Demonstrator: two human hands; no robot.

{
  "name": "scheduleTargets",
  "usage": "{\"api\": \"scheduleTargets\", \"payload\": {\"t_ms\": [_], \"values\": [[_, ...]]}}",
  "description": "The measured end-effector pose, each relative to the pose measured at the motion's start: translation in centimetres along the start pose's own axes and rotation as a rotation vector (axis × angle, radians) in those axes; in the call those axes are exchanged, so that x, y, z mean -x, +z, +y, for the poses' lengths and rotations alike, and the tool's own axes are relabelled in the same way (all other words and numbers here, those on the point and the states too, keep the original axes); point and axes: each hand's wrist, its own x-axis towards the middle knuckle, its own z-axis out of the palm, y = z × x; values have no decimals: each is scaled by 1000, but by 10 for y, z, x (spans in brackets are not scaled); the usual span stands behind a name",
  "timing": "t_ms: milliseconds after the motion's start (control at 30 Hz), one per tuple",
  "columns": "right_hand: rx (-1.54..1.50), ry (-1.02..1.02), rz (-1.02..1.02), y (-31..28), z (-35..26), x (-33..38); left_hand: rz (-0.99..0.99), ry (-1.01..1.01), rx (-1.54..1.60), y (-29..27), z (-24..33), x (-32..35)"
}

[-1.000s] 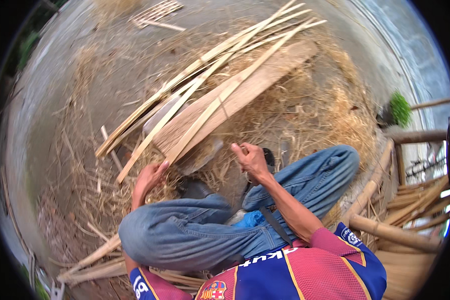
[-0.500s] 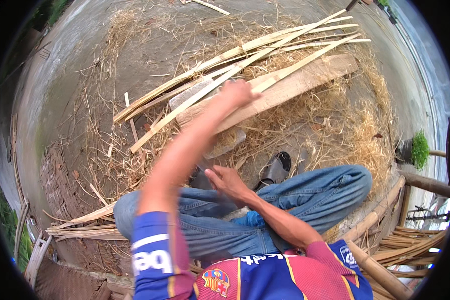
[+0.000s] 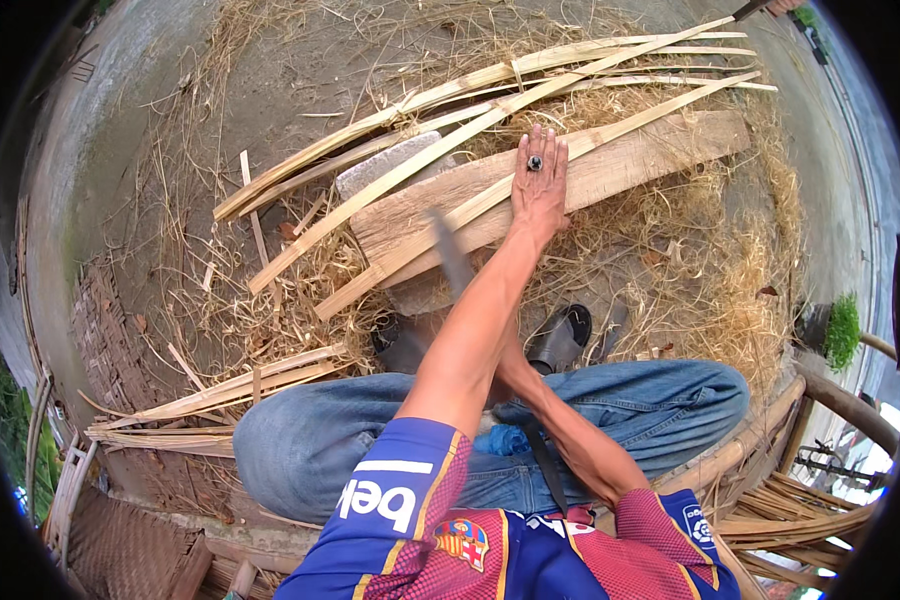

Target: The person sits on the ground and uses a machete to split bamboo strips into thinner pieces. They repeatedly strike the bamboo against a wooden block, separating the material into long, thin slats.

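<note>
My left hand (image 3: 540,190) lies flat with fingers stretched, pressing a pale bamboo strip (image 3: 390,269) onto a wooden board (image 3: 660,155). A dark ring sits on one finger. The strip runs slantwise along the board, its near end past the board's left end. Below, my right hand (image 3: 507,365) is mostly hidden behind my left forearm. From it a knife (image 3: 451,255) points up toward the strip, its blade smeared by motion, beside my left forearm. Its grip is hidden.
Long strips (image 3: 370,212) lie beyond the board, beside a grey block (image 3: 395,160). Curly shavings (image 3: 730,310) cover the ground. Sandals (image 3: 562,340) rest near my folded legs. More strips (image 3: 190,410) lie left, and a potted plant (image 3: 842,332) stands right.
My left hand has moved right and now rests flat on the strip. That strip has slid down to the left along the board. The knife has risen beside it.
</note>
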Motion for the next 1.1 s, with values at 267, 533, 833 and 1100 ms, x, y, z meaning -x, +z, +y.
{"api": "scheduleTargets", "payload": {"t_ms": [267, 533, 833, 1100], "values": [[-79, 131, -493, -43, 32, -27, 75, -8, -46, 7, -8, -1], [39, -46, -393, -13, 49, 19, 135, -48, -144, 9, -5, 0], [-104, 101, -611, -8, 51, 13, -7, -17, -63, -3, -9, 4], [-234, 149, -592, -2, 31, 4, -11, -14, -106, 0, -12, 2]]}}
